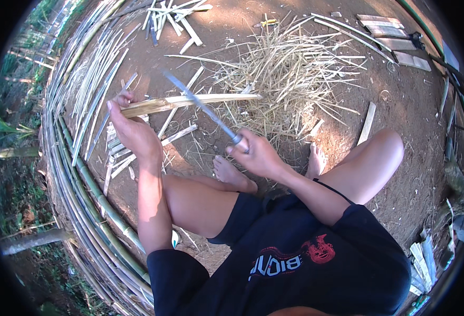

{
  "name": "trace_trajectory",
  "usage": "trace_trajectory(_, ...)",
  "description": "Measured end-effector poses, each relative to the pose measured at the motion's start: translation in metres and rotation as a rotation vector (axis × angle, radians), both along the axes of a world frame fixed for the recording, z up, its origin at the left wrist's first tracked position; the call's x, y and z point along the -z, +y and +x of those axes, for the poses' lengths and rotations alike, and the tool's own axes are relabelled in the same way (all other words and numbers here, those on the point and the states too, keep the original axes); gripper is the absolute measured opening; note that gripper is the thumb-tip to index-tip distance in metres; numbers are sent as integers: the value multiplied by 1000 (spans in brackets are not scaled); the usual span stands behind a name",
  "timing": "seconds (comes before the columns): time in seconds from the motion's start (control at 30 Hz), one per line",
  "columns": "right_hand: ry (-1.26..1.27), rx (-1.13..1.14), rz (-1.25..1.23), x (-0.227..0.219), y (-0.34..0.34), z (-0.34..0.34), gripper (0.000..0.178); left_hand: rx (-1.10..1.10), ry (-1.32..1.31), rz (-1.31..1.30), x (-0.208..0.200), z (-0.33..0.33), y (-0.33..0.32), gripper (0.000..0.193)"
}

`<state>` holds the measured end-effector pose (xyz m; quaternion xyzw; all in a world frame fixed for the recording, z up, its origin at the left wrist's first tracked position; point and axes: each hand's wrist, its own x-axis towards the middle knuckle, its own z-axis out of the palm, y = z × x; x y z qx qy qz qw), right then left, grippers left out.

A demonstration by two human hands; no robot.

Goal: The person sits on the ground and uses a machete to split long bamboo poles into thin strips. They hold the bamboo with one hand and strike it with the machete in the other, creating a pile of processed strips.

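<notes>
My left hand [132, 126] is closed round the near end of a split bamboo piece [153, 106], which points out to the right, its cut face pale. In my right hand [257, 152] is the handle of a long-bladed knife [211, 112]. The blade slants up and left and crosses the bamboo piece in this view; whether it touches the wood I cannot tell. Its tip is smeared by motion. Beyond the far end of the bamboo lies a heap of thin bamboo shavings [295, 71] on the bare ground.
Bamboo strips [103, 87] and long green poles [92, 184] curve along the left. Short split pieces [174, 18] lie at the far left of the heap, flat slats [387, 34] at the far right. My bare feet [234, 174] rest just before the shavings. Pale offcuts [423, 263] sit at lower right.
</notes>
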<state>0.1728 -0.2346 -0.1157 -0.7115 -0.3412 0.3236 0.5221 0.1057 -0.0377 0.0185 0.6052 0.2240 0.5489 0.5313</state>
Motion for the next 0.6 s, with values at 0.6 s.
trace_trajectory(0.6, 86, 194, -148, 121, -3, 17, 18, -140, -159, 28, 11, 14, -21, 29)
